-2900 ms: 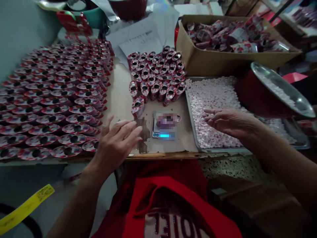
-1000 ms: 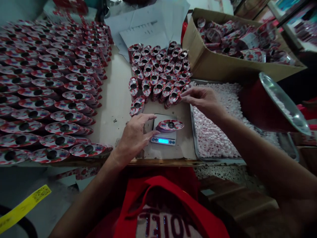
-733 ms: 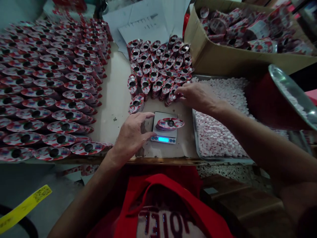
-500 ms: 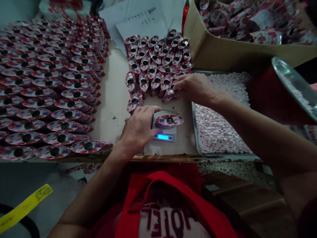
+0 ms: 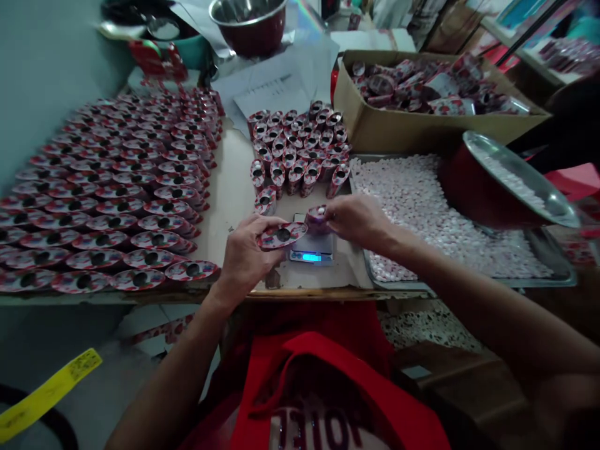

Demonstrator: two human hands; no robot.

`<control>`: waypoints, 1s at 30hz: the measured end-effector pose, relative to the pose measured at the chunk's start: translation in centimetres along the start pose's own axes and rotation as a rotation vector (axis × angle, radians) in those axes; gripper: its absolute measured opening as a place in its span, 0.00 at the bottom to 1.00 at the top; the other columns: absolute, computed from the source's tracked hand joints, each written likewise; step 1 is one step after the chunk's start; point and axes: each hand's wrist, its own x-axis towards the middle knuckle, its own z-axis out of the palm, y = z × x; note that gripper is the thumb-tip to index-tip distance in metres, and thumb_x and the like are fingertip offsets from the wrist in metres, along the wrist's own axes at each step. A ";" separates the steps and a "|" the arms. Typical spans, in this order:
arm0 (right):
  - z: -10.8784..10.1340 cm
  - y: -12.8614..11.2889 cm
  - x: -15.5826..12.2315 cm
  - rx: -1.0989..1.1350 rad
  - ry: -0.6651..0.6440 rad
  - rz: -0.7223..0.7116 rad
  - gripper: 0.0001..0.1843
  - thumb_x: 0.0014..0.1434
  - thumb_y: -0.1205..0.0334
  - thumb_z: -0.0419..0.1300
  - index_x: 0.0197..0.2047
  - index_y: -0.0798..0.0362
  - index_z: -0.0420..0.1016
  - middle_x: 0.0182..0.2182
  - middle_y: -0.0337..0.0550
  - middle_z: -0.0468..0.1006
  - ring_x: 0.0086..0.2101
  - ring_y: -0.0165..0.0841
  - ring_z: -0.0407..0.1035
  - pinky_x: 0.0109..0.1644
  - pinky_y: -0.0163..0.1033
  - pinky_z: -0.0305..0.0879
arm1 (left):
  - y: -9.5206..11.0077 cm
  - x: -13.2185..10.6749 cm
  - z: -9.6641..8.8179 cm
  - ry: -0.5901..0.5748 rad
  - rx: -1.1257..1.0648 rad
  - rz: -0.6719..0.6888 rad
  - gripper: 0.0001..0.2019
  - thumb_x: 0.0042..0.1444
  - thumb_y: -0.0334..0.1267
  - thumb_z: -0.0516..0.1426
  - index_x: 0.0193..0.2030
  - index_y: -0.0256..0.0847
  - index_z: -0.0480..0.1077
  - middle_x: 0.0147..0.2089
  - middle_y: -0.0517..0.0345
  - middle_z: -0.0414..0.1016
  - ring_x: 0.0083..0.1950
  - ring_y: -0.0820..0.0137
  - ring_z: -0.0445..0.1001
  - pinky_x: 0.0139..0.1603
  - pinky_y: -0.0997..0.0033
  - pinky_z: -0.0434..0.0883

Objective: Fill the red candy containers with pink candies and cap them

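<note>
While the left hand (image 5: 244, 256) grips one oval packet (image 5: 282, 235), the right hand (image 5: 359, 219) fingers pinch one small packet (image 5: 316, 219) above the one scale (image 5: 312, 253).

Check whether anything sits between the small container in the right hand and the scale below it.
Nothing visible does. The right hand holds the small container right above the scale, and the part of its platform that shows is bare. The left hand holds an oval container to the left; its tip overlaps the scale's left edge in this view.
</note>
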 end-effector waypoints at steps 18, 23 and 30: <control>-0.1 5.2 -7.7 2.491 0.453 0.687 0.17 0.78 0.57 0.50 0.38 0.51 0.72 0.27 0.40 0.76 0.26 0.30 0.67 0.30 0.32 0.67 | 8.7 10.6 13.8 0.036 0.161 0.563 0.15 0.60 0.30 0.67 0.52 0.48 0.81 0.50 0.53 0.79 0.54 0.58 0.72 0.63 0.56 0.68; 1.0 6.9 -8.7 2.425 0.371 0.716 0.21 0.78 0.62 0.47 0.38 0.55 0.77 0.29 0.45 0.79 0.26 0.29 0.68 0.29 0.31 0.69 | 8.6 10.3 16.3 0.045 0.113 0.435 0.17 0.54 0.24 0.67 0.48 0.48 0.82 0.48 0.56 0.80 0.53 0.59 0.74 0.63 0.58 0.69; 1.7 9.5 -9.6 1.397 0.623 0.530 0.12 0.70 0.58 0.60 0.40 0.51 0.86 0.48 0.49 0.86 0.52 0.40 0.77 0.62 0.46 0.70 | 8.2 10.0 13.2 0.018 -0.412 0.053 0.21 0.51 0.34 0.72 0.52 0.42 0.78 0.51 0.57 0.81 0.50 0.65 0.79 0.55 0.65 0.76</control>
